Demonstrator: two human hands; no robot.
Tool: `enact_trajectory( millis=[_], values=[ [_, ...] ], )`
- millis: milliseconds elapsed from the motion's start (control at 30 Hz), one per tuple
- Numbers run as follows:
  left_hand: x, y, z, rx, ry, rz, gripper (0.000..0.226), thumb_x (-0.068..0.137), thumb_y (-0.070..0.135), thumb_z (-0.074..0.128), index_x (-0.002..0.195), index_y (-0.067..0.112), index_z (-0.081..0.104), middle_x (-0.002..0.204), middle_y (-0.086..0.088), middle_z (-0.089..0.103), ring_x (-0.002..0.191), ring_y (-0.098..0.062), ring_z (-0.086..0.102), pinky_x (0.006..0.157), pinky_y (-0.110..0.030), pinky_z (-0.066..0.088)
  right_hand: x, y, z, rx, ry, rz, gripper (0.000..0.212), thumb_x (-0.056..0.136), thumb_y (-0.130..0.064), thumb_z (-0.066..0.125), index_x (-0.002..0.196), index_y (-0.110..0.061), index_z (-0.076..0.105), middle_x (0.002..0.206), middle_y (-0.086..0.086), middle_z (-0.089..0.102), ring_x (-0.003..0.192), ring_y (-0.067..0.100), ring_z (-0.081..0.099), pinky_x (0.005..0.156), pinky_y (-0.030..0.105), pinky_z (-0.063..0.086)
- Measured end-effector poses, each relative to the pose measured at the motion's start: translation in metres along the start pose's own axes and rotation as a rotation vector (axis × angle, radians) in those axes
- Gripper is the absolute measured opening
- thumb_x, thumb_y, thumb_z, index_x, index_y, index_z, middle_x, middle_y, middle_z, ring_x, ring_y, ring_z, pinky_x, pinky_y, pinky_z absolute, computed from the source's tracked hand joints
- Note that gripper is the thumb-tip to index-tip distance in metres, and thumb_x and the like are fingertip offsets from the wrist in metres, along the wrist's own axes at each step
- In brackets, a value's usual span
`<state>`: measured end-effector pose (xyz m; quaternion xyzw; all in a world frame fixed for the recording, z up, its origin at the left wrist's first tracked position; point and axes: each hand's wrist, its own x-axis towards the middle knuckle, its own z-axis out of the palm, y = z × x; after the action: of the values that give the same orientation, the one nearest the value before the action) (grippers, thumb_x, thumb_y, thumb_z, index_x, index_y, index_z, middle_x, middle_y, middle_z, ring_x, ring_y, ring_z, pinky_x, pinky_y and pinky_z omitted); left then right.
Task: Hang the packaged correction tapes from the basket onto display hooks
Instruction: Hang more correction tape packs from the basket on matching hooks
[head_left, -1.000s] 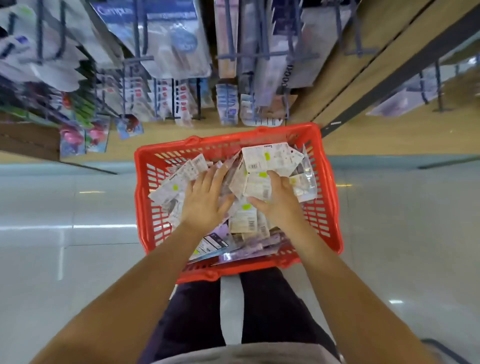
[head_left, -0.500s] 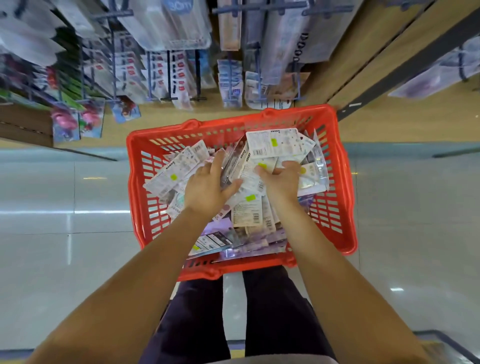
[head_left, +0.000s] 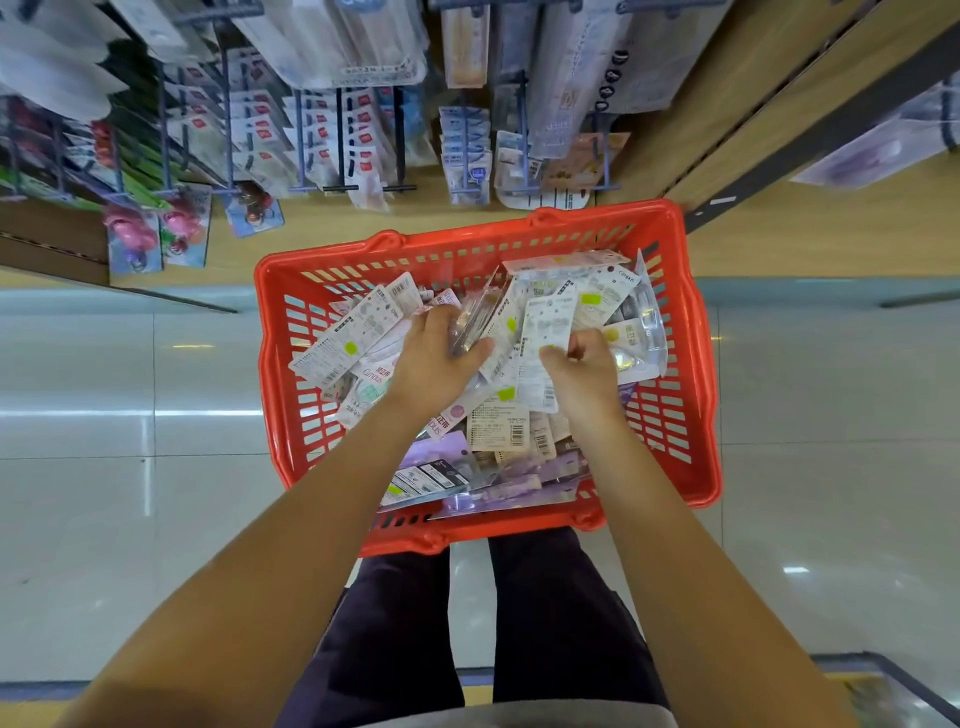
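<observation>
Head view: both hands in red basket (head_left: 696, 364), left hand (head_left: 434, 358) and right hand (head_left: 584, 371) each grasping packs (head_left: 493, 426); stocked hooks (head_left: 343, 145) beyond.

Both hands, left (head_left: 434, 358) and right (head_left: 584, 371), have curled deeper into the packages (head_left: 540, 332), gathering them.

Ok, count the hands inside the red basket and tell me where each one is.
2. The left hand grips packets at the middle of the basket. The right hand pinches a white packet beside it, toward the right wall. Nothing suggests another hidden.
</observation>
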<state>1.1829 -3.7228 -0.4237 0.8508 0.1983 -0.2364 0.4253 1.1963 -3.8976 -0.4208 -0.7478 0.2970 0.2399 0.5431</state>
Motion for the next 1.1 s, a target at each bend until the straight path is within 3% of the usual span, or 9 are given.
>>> enact_trajectory(
  millis=[67, 133, 200, 300, 467, 567, 667, 867, 1100],
  values=[
    [-0.005, 0.005, 0.001, -0.072, -0.064, -0.014, 0.057, 0.094, 0.035, 0.074, 0.137, 0.014, 0.043, 0.119, -0.002, 0.056, 0.101, -0.022, 0.06, 0.069, -0.02, 0.044, -0.005, 0.003, 0.006, 0.045, -0.035, 0.036, 0.03, 0.095, -0.013, 0.062, 0.122, -0.01, 0.049, 0.096, -0.003, 0.061, 0.078, 0.01, 0.059, 0.062, 0.012, 0.047],
    [-0.011, 0.009, 0.004, -0.16, -0.137, 0.002, 0.059, 0.09, 0.037, 0.079, 0.131, 0.019, 0.04, 0.114, 0.001, 0.06, 0.092, -0.019, 0.064, 0.066, -0.021, 0.049, -0.009, -0.001, 0.013, 0.082, -0.094, 0.079, 0.06, 0.096, -0.034, 0.066, 0.146, -0.013, 0.041, 0.127, -0.002, 0.061, 0.108, 0.015, 0.062, 0.088, 0.032, 0.053],
    [-0.016, 0.013, 0.006, -0.272, -0.212, -0.015, 0.063, 0.087, 0.05, 0.077, 0.129, 0.021, 0.04, 0.109, -0.001, 0.063, 0.089, -0.016, 0.063, 0.07, -0.029, 0.053, -0.012, -0.008, 0.016, 0.124, -0.171, 0.126, 0.078, 0.092, -0.063, 0.06, 0.15, -0.015, 0.04, 0.136, -0.002, 0.056, 0.116, 0.019, 0.059, 0.093, 0.042, 0.053],
    [-0.02, 0.021, 0.005, -0.432, -0.219, -0.099, 0.053, 0.1, 0.054, 0.059, 0.128, 0.011, 0.043, 0.096, -0.01, 0.06, 0.079, -0.015, 0.056, 0.062, -0.017, 0.048, -0.014, -0.016, 0.013, 0.243, -0.238, 0.172, 0.105, 0.06, -0.085, 0.073, 0.144, -0.026, 0.052, 0.139, -0.002, 0.062, 0.125, 0.021, 0.06, 0.105, 0.052, 0.05],
    [-0.022, 0.021, 0.004, -0.491, -0.111, -0.081, 0.027, 0.1, 0.03, 0.067, 0.109, 0.012, 0.05, 0.096, -0.014, 0.056, 0.075, -0.02, 0.054, 0.057, -0.017, 0.046, -0.015, -0.013, 0.004, 0.281, -0.346, 0.062, 0.045, 0.081, -0.03, 0.084, 0.123, -0.023, 0.068, 0.118, 0.007, 0.075, 0.113, 0.027, 0.07, 0.103, 0.058, 0.052],
    [-0.03, 0.022, -0.006, -0.553, -0.138, -0.074, 0.05, 0.088, 0.033, 0.082, 0.125, 0.026, 0.05, 0.109, -0.019, 0.058, 0.08, -0.017, 0.058, 0.063, -0.022, 0.049, -0.032, -0.016, -0.003, 0.337, -0.444, 0.054, 0.036, 0.094, -0.01, 0.071, 0.129, -0.013, 0.064, 0.12, 0.014, 0.073, 0.112, 0.029, 0.071, 0.098, 0.052, 0.056],
    [-0.046, 0.03, -0.026, -0.525, -0.153, -0.068, 0.069, 0.089, 0.029, 0.08, 0.146, 0.029, 0.041, 0.118, 0.013, 0.057, 0.099, 0.011, 0.058, 0.071, -0.009, 0.049, -0.058, -0.031, -0.012, 0.38, -0.515, 0.052, 0.045, 0.086, -0.019, 0.073, 0.13, -0.014, 0.063, 0.123, 0.013, 0.072, 0.115, 0.028, 0.069, 0.098, 0.047, 0.056],
    [-0.092, 0.061, -0.062, -0.698, -0.173, -0.046, 0.071, 0.09, 0.066, 0.065, 0.146, 0.026, 0.047, 0.134, 0.006, 0.068, 0.117, -0.008, 0.069, 0.092, -0.027, 0.058, -0.107, -0.081, -0.033, 0.468, -0.567, 0.03, 0.033, 0.082, -0.025, 0.069, 0.115, -0.019, 0.069, 0.111, 0.008, 0.077, 0.107, 0.027, 0.072, 0.092, 0.047, 0.059],
    [-0.139, 0.115, -0.129, -0.814, -0.136, 0.085, 0.053, 0.081, 0.019, 0.075, 0.131, 0.007, 0.062, 0.116, -0.011, 0.077, 0.105, -0.031, 0.075, 0.088, -0.046, 0.061, -0.166, -0.154, -0.043, 0.323, -0.392, -0.142, 0.022, 0.089, -0.039, 0.074, 0.097, -0.019, 0.079, 0.11, 0.004, 0.078, 0.115, 0.027, 0.068, 0.112, 0.055, 0.044]
  ],
)
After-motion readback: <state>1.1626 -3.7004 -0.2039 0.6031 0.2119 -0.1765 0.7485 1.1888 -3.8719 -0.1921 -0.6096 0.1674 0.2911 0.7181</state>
